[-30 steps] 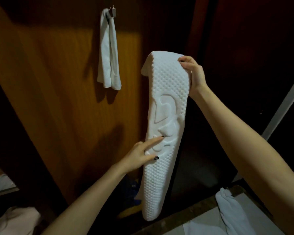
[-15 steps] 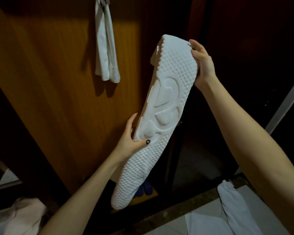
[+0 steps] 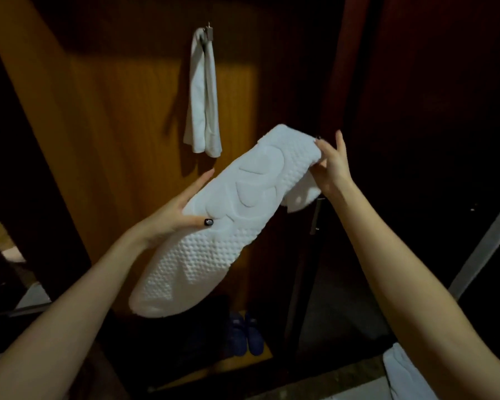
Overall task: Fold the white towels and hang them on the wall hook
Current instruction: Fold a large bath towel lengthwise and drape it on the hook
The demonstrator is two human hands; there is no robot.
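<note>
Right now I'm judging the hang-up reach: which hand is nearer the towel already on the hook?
Left. The left hand is below the hanging towel, its fingertips just under its hem. The right hand is further off to the right, gripping the folded towel.

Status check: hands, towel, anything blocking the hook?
Left hand and right hand gripping folded towel, tilted mid-air. Wall hook already holds one hung towel. Path clear.

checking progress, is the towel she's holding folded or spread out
Folded: the textured white towel is a long narrow strip, held slanted between the left hand and right hand.
</note>
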